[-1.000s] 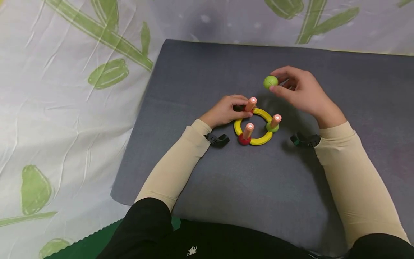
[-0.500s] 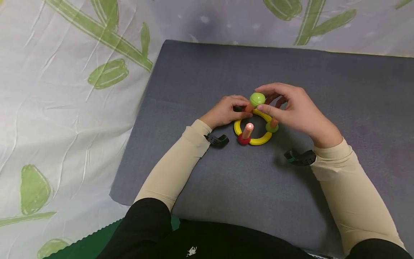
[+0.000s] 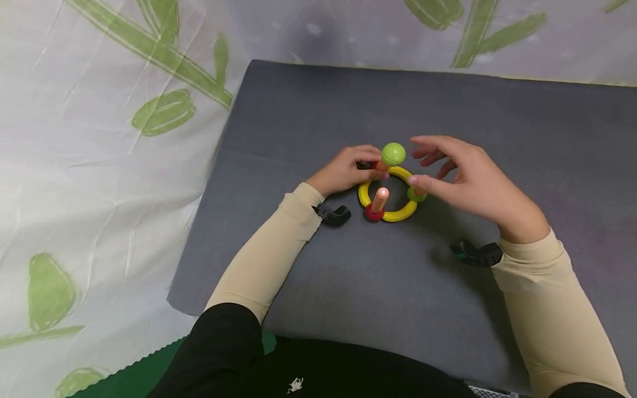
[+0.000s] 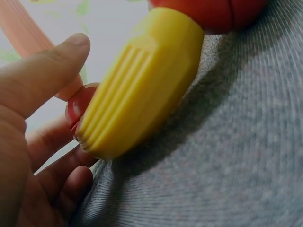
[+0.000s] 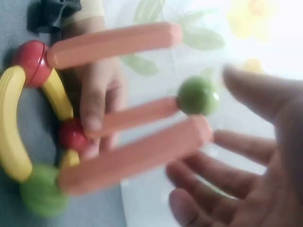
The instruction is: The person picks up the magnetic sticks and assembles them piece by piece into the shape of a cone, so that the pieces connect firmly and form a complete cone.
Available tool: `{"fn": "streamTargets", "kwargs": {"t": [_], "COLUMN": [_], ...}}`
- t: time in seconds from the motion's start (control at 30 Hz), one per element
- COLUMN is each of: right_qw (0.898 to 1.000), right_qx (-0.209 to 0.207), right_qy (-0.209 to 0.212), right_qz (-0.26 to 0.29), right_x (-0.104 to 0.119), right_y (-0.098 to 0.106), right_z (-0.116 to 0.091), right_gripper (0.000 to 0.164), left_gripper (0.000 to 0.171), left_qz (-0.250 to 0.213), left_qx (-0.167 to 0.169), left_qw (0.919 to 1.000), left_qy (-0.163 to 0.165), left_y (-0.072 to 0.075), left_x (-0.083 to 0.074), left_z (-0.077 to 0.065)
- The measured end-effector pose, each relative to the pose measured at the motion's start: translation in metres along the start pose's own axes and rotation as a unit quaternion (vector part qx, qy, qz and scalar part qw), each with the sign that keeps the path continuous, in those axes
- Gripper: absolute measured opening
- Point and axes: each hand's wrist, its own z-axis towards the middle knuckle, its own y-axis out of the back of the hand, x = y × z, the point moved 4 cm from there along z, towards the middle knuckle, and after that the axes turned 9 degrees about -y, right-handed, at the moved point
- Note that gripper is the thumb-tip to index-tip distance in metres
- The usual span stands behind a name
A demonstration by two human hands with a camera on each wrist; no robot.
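Note:
A toy ring of curved yellow pieces lies on the grey table, joined by two red balls and one green ball. Orange sticks stand up from these balls, the front one rising from a red ball. My left hand pinches the rear stick low down, by its red ball. Atop that stick sits another green ball. Just right of it my right hand holds nothing, fingers spread and apart from the ball. The right-hand stick is partly hidden behind my thumb in the head view.
The grey table reaches to a cloth backdrop with painted green leaves at the left and back. Black wrist straps hang under both wrists, near the table surface.
My right hand brought the green ball down and left onto the rear stick, then let go and drew back to the right. The left hand has stayed in place.

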Motion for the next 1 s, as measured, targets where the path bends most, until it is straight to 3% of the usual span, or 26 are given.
{"fn": "streamTargets", "kwargs": {"t": [0.17,0.27,0.43,0.8,1.0], "right_qw": [0.998,0.998,1.0,0.999,0.999], "right_qx": [0.029,0.03,0.008,-0.037,-0.048], "right_qy": [-0.014,-0.007,0.007,0.013,0.012], "right_qz": [-0.047,-0.048,-0.017,0.016,0.013], "right_x": [-0.008,-0.014,-0.021,-0.026,-0.027], "right_y": [0.005,0.003,-0.006,-0.022,-0.019], "right_z": [-0.005,-0.003,0.005,0.016,0.014], "right_gripper": [0.047,0.035,0.022,0.014,0.012], "left_gripper": [0.017,0.019,0.022,0.03,0.031], "left_qz": [0.002,0.003,0.011,0.016,0.035], "left_qx": [-0.011,-0.009,-0.01,-0.014,-0.014], "left_qw": [0.9997,0.9997,0.9997,0.9997,0.9993], "left_qy": [0.021,0.023,0.018,0.01,0.009], "left_y": [0.004,0.004,0.002,0.0,-0.001], "left_x": [0.001,0.001,0.001,0.001,0.001], "left_z": [-0.001,0.0,0.001,0.0,0.001]}}
